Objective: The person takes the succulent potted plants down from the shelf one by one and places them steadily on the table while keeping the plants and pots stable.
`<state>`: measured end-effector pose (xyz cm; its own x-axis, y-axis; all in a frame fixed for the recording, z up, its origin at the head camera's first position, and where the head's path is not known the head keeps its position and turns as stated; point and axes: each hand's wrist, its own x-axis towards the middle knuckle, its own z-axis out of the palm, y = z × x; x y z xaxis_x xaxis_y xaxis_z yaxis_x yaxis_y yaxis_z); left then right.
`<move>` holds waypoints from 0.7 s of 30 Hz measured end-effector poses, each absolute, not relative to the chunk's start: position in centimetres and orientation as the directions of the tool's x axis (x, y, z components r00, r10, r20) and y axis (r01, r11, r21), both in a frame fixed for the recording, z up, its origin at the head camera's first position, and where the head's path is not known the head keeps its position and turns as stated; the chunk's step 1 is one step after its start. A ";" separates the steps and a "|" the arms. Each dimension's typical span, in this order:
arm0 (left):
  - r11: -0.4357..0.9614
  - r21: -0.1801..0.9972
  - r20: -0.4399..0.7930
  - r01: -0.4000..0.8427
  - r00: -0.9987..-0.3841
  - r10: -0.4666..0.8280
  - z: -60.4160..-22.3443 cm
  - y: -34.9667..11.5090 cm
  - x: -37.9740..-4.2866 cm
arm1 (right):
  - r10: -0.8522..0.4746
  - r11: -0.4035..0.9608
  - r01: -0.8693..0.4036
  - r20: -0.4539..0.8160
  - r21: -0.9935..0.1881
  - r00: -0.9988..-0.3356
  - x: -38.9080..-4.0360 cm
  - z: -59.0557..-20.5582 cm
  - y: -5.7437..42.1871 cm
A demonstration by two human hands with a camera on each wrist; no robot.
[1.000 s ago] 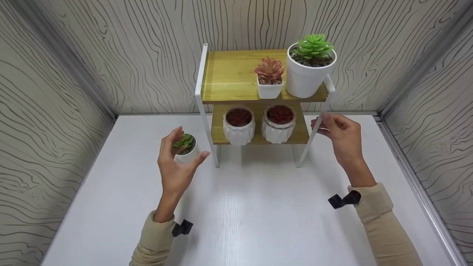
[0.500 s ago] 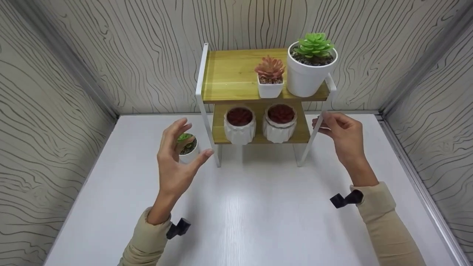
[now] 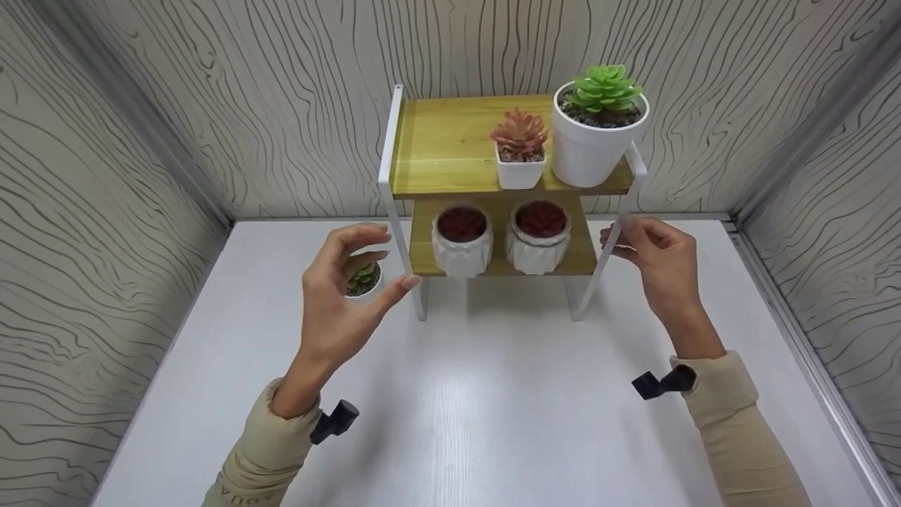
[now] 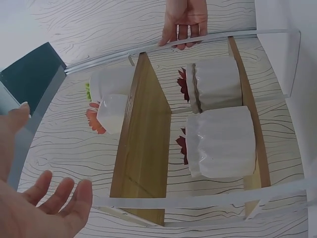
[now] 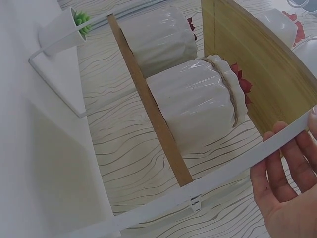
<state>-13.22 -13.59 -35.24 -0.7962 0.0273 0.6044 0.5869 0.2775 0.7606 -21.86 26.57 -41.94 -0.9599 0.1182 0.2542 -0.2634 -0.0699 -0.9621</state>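
Observation:
A two-tier shelf stand with wooden boards (image 3: 443, 144) and a white metal frame (image 3: 402, 232) stands near the back wall. My right hand (image 3: 665, 264) pinches the right front upright of that frame; in the right wrist view the fingers (image 5: 292, 163) lie behind the bar with the thumb on the other side. Beside the left upright my left hand (image 3: 338, 289) hovers, thumb and fingers spread apart with nothing between them. It partly covers a small green succulent in a white pot (image 3: 364, 285) on the table. In the left wrist view its fingertips (image 4: 81, 191) come close to the upright.
A small pink succulent (image 3: 521, 148) and a larger green one in a white pot (image 3: 591, 148) occupy the top board's right half. Two fluted white pots (image 3: 462, 257) with dark red succulents stand on the lower board. Wood-grain patterned panels (image 3: 281, 105) enclose the white table (image 3: 479, 415).
My left hand has moved right, away from the small potted succulent and closer to the left upright, fingers still spread. The right hand keeps its hold on the right upright.

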 end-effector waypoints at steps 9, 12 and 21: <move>0.249 0.780 0.569 0.574 -0.816 0.099 -33.7 -13.0 -14.1 | 0.116 -0.064 -0.256 0.248 -0.964 -0.962 -21.7 -42.2 26.7; 0.247 0.769 0.578 0.589 -0.806 0.123 -33.3 -12.7 -14.5 | 0.114 -0.060 -0.260 0.252 -0.964 -0.961 -21.8 -42.2 26.6; 0.271 0.686 0.660 0.676 -0.734 0.159 -31.8 -11.5 -15.5 | 0.108 -0.073 -0.256 0.248 -0.964 -0.963 -21.9 -42.1 26.6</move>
